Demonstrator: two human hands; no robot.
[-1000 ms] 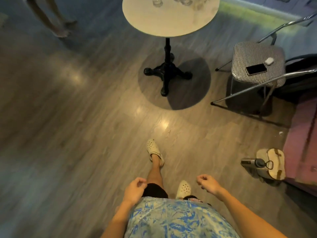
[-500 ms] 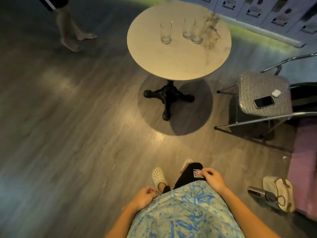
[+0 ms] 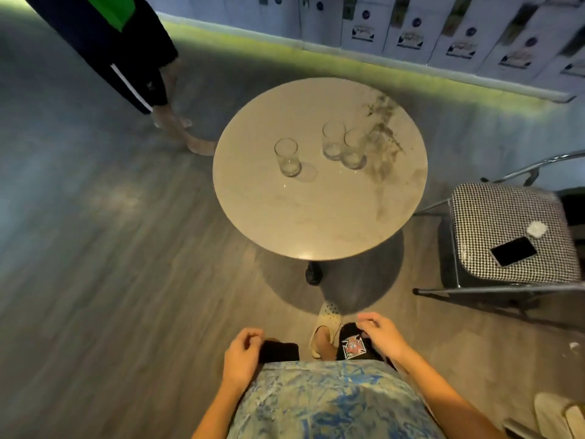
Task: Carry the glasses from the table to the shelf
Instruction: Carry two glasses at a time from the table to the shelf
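Three clear empty glasses stand upright on the round marble table (image 3: 316,223): a lone glass (image 3: 287,157) at the left, and a pair touching each other, the middle glass (image 3: 333,140) and the right glass (image 3: 354,148). My left hand (image 3: 242,354) hangs low at my hip with fingers loosely curled and nothing in it. At the other hip my right hand (image 3: 381,335) is also loosely curled and holds nothing. Both hands are well short of the table's near edge. No shelf is in view.
Another person's legs (image 3: 164,99) stand just beyond the table's far left. A houndstooth-cushioned metal chair (image 3: 506,223) stands to the right, with a phone (image 3: 513,251) and a small white case (image 3: 536,228) on it. White boxes (image 3: 411,30) line the far wall. A bag lies at bottom right.
I have walked toward the table, which now sits much closer and nearer the middle of the view. My hands stay low at my hips, holding nothing. The other person's legs are closer too.
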